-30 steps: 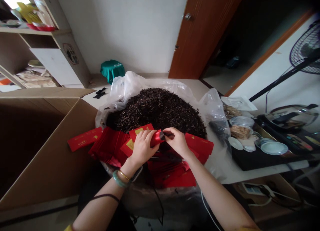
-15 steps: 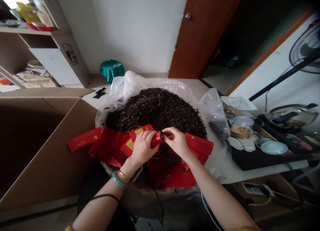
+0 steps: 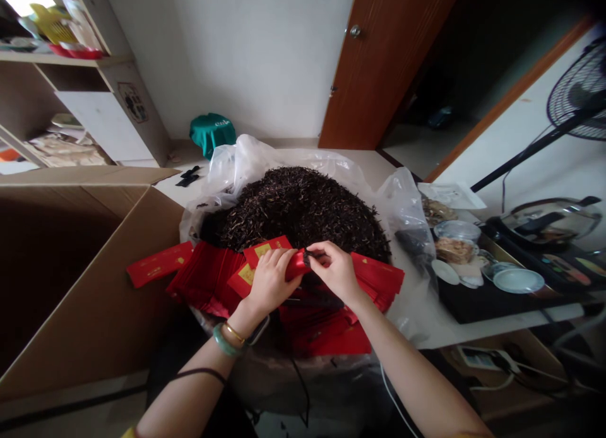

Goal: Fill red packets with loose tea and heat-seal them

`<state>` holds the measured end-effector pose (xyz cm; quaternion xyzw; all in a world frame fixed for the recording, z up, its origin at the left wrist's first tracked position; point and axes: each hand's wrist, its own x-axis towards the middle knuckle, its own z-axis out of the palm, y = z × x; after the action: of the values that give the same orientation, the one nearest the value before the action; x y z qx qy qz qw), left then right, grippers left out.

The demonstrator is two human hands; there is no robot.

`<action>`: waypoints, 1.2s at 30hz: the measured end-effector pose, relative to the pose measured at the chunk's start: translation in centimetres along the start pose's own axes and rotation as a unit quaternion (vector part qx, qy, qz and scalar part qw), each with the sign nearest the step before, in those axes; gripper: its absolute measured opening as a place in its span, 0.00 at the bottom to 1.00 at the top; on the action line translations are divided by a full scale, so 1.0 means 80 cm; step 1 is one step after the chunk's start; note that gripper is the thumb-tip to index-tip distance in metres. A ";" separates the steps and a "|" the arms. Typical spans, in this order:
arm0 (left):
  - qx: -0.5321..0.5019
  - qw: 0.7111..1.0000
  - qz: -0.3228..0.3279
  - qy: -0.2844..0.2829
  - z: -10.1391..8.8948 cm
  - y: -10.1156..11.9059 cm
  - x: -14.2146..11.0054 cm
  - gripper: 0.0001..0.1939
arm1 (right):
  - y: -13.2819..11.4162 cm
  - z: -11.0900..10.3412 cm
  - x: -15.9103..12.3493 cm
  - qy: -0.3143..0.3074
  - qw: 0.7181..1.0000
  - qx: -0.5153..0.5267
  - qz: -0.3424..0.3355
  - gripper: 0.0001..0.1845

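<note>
My left hand [image 3: 273, 277] is wrapped round a small red packet [image 3: 296, 265], its mouth turned to the right. At that mouth my right hand [image 3: 334, 267] pinches some dark dried leaves [image 3: 307, 257]. Behind both hands rises a large heap of dark loose dried leaves, like tea [image 3: 303, 204], on a clear plastic sheet. Red packets [image 3: 208, 274] lie in a stack to the left of my hands. Further red packets [image 3: 331, 337] are spread below and to the right, partly hidden by my forearms. A dark tool-like object under my right hand is too dim to make out.
An open cardboard box [image 3: 118, 286] stands on the left, its near wall close to my left arm. On the right a side table bears a pale dish [image 3: 519, 280], a clear round tub [image 3: 457, 239] and a glass-lidded pot [image 3: 552, 220]. A fan [image 3: 580, 91] stands behind.
My hands stay almost in place at the packet's mouth. The right fingers and the dark leaves at the mouth have shifted only slightly.
</note>
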<state>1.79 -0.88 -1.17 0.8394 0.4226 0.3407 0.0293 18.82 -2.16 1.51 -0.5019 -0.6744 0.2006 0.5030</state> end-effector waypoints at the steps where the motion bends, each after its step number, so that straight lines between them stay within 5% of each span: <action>1: 0.002 1.000 0.000 0.001 0.000 0.000 0.000 0.22 | -0.001 0.001 -0.001 -0.003 1.000 -0.003 -0.007 0.06; 9: 0.006 1.000 -0.007 0.007 0.002 -0.001 -0.001 0.22 | -0.009 0.000 -0.005 -0.009 0.993 -0.062 -0.101 0.08; 36: -0.095 0.992 -0.015 0.083 0.005 0.003 -0.003 0.23 | -0.047 -0.010 -0.005 -0.041 0.985 -0.080 -0.147 0.13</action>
<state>2.12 -1.12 -1.56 0.7950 0.4016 0.4477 0.0790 17.73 -4.28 4.59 -0.4277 -0.7749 0.0904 0.4566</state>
